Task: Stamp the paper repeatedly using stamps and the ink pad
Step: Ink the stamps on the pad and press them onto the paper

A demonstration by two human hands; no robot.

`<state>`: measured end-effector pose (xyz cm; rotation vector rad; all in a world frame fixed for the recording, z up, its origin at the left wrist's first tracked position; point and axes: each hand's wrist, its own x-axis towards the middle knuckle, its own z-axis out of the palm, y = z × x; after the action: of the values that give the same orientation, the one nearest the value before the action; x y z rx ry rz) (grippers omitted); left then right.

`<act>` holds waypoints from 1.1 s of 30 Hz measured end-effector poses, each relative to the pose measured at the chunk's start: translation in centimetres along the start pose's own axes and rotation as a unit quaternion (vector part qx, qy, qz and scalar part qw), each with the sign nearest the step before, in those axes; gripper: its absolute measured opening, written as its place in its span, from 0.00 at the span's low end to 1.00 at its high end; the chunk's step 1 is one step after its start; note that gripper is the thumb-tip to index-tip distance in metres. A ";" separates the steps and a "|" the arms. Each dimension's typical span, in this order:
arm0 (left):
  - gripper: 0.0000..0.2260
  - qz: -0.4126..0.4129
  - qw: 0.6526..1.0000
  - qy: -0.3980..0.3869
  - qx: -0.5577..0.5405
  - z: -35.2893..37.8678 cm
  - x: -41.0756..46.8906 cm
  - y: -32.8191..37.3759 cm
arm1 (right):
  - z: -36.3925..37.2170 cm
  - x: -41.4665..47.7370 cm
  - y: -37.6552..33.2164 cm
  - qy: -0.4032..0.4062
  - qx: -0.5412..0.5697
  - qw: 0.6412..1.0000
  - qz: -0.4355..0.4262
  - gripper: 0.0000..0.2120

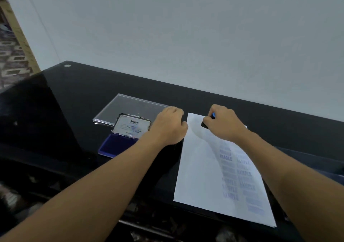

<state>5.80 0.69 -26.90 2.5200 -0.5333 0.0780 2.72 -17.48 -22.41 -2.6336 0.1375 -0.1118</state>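
Observation:
A white sheet of paper (pixel 201 169) lies on the black table, with several blue stamp prints reading FRAGILE and SAMPLE down its right half. My right hand (pixel 224 123) grips a black stamp with a blue top (pixel 205 124) and holds it down on the far end of the sheet. My left hand (pixel 170 125) rests with curled fingers on the table just left of the paper's far corner; what it holds, if anything, is hidden. The open ink pad (pixel 119 146) with blue ink sits to the left, its lid (pixel 132 126) standing up.
A clear plastic case (pixel 119 109) lies flat behind the ink pad. The black glossy table (pixel 78 96) ends at a pale wall behind. A dark blue object (pixel 316 158) lies at the right edge. Clutter shows below the table's front edge.

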 end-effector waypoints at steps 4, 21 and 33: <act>0.17 -0.011 1.000 0.003 0.003 1.9 0.2 -0.8 | 0.1 1.4 0.1 -0.018 -0.020 1.000 -0.012 0.07; 0.20 0.034 0.990 0.051 0.131 4.5 -0.6 -2.5 | 2.6 5.3 0.1 -0.060 -0.070 0.996 -0.018 0.06; 0.19 0.034 0.988 0.057 0.142 4.6 -0.9 -2.4 | 4.4 5.6 -0.1 -0.047 -0.071 0.996 -0.010 0.06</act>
<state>5.65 0.35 -32.17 2.7509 -0.5976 0.3432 8.76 -15.92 -25.88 -2.7770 0.0891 0.0163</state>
